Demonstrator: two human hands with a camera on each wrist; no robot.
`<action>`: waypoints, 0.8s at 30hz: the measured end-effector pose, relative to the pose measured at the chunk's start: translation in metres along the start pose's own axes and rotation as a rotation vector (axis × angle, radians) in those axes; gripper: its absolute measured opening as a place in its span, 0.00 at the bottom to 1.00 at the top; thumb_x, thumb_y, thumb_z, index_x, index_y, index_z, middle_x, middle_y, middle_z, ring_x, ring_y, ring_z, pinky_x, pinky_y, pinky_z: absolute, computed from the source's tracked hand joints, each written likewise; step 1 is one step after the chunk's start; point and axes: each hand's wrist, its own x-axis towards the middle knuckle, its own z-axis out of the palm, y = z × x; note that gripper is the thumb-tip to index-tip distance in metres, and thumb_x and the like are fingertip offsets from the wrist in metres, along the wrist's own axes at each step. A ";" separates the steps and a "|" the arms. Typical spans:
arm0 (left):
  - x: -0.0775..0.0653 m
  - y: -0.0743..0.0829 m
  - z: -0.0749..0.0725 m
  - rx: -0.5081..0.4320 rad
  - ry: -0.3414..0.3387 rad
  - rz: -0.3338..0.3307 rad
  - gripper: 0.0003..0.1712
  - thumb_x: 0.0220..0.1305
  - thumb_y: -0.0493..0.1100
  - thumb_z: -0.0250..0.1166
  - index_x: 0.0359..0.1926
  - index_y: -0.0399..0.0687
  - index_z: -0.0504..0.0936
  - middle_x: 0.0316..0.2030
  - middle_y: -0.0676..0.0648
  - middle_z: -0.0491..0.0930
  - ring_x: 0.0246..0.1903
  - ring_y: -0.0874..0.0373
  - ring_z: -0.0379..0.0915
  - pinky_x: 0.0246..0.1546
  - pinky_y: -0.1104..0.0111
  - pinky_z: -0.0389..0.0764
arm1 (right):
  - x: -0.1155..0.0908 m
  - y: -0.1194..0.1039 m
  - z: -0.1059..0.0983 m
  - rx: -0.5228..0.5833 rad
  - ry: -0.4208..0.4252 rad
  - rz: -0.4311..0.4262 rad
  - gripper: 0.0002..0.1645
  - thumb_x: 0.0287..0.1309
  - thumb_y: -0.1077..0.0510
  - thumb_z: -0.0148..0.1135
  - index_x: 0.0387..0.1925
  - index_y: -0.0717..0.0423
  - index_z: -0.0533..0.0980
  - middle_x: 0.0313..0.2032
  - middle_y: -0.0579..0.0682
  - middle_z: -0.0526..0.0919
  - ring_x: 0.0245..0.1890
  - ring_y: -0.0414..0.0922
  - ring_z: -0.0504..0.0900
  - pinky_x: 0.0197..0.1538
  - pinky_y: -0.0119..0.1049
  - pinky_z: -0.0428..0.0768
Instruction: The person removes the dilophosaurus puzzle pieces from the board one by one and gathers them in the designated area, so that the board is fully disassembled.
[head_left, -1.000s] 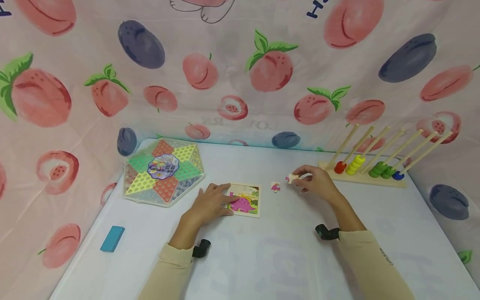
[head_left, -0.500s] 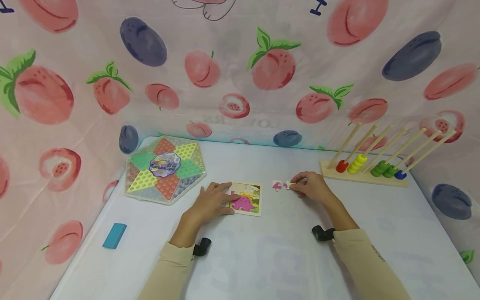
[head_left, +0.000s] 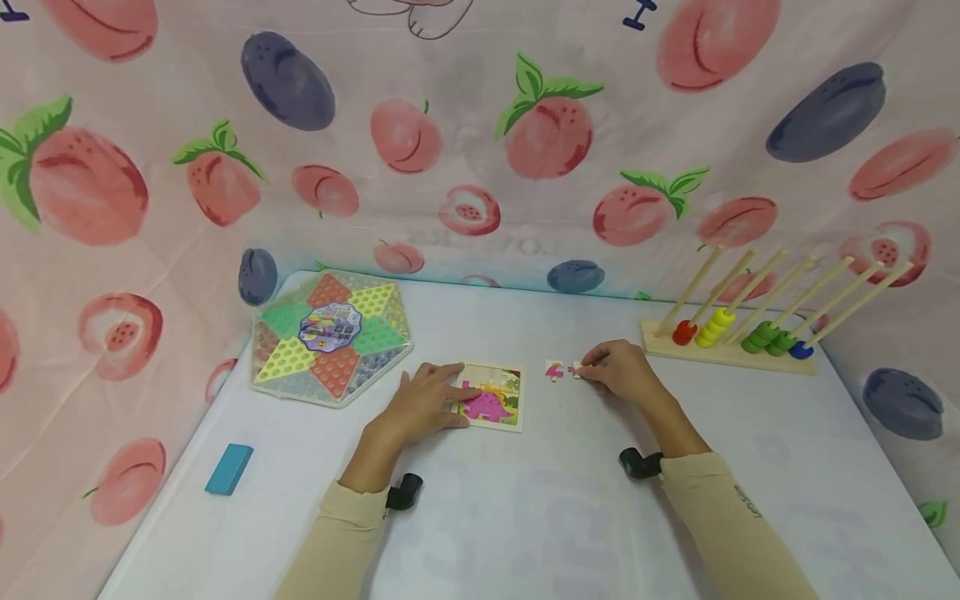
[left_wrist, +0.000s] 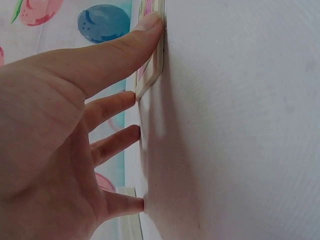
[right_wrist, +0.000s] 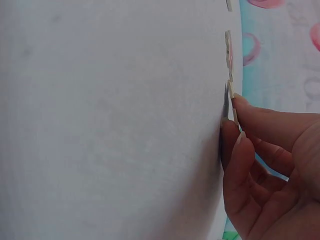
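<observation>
My left hand (head_left: 422,407) rests with extended fingers on the left side of a small wooden jigsaw puzzle (head_left: 495,428) showing a pink dinosaur. In the left wrist view the thumb lies over the edge of the puzzle (left_wrist: 151,75), and the other fingers are spread. To the right, my right hand (head_left: 626,375) pinches a small puzzle piece (head_left: 576,369) between thumb and fingers. That piece (right_wrist: 231,90) is tilted close to the table in the right wrist view. Just left of it, a loose puzzle piece (head_left: 554,371) with pink print lies flat on the table.
A hexagonal Chinese checkers board (head_left: 337,385) lies at the back left. A wooden bead counter (head_left: 727,357) with upright rods stands at the back right. One blue block (head_left: 229,469) is near the left table edge. Fruit-printed cloth hangs behind the table.
My right hand has come down and slightly left, bringing its puzzle piece beside the loose one near the tabletop. The left hand stays on the puzzle.
</observation>
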 end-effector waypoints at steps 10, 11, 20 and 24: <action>-0.001 0.001 -0.002 0.002 -0.003 -0.001 0.29 0.59 0.55 0.74 0.63 0.70 0.81 0.76 0.47 0.65 0.72 0.41 0.60 0.70 0.26 0.52 | 0.003 0.000 0.002 -0.133 0.029 -0.029 0.11 0.60 0.52 0.71 0.39 0.56 0.85 0.41 0.55 0.85 0.41 0.49 0.77 0.42 0.37 0.75; -0.001 0.001 -0.002 0.001 -0.003 -0.002 0.29 0.59 0.55 0.74 0.63 0.70 0.81 0.76 0.46 0.65 0.72 0.41 0.60 0.70 0.26 0.52 | 0.003 0.000 0.002 -0.150 0.035 -0.036 0.11 0.60 0.52 0.72 0.39 0.55 0.85 0.42 0.55 0.85 0.44 0.49 0.76 0.44 0.38 0.74; -0.001 0.000 -0.001 -0.002 -0.002 -0.003 0.28 0.60 0.55 0.74 0.63 0.70 0.82 0.77 0.47 0.64 0.72 0.41 0.59 0.70 0.25 0.51 | 0.003 -0.001 0.002 -0.164 0.023 -0.028 0.12 0.61 0.52 0.71 0.40 0.55 0.83 0.42 0.55 0.84 0.43 0.50 0.76 0.45 0.39 0.76; 0.000 0.001 -0.001 -0.002 -0.001 -0.005 0.28 0.60 0.55 0.74 0.62 0.70 0.82 0.76 0.47 0.65 0.72 0.41 0.59 0.70 0.25 0.51 | 0.001 -0.005 0.001 -0.170 0.030 -0.017 0.14 0.60 0.52 0.72 0.43 0.54 0.81 0.42 0.54 0.83 0.44 0.50 0.76 0.48 0.40 0.78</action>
